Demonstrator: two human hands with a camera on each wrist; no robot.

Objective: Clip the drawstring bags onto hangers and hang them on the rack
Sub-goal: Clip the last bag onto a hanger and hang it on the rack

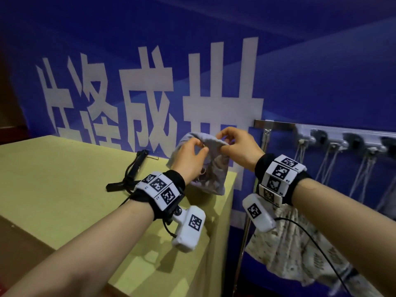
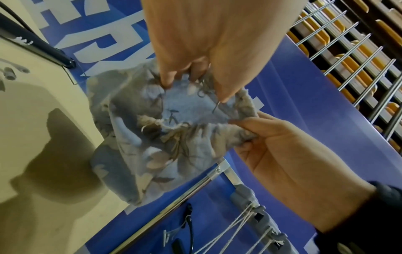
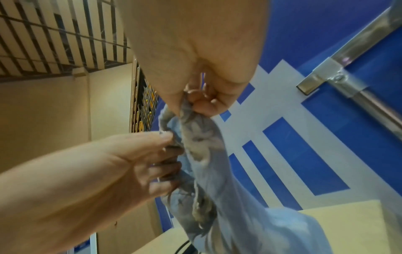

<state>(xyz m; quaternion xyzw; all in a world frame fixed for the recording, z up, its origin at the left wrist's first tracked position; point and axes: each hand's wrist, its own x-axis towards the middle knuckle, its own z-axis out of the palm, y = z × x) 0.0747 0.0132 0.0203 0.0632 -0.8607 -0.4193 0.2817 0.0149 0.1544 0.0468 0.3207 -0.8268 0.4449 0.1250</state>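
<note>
A grey-blue printed drawstring bag (image 1: 211, 179) hangs in the air over the far right corner of the table. My left hand (image 1: 202, 150) pinches its gathered top rim on the left, and my right hand (image 1: 222, 146) pinches the rim just to the right. In the left wrist view the bag (image 2: 152, 141) has its mouth spread between the left hand (image 2: 195, 86) and the right hand (image 2: 241, 127). The right wrist view shows the right hand (image 3: 191, 106) and the left hand (image 3: 169, 151) gripping bunched cloth (image 3: 217, 189). A black hanger (image 1: 132, 170) lies on the table.
The yellow-green table (image 1: 53, 179) fills the left. To the right stands the metal rack (image 1: 276, 124), with grey clip hangers (image 1: 334, 142), white cords and a cream patterned bag (image 1: 289, 243) hanging below my right wrist. A blue banner wall stands behind.
</note>
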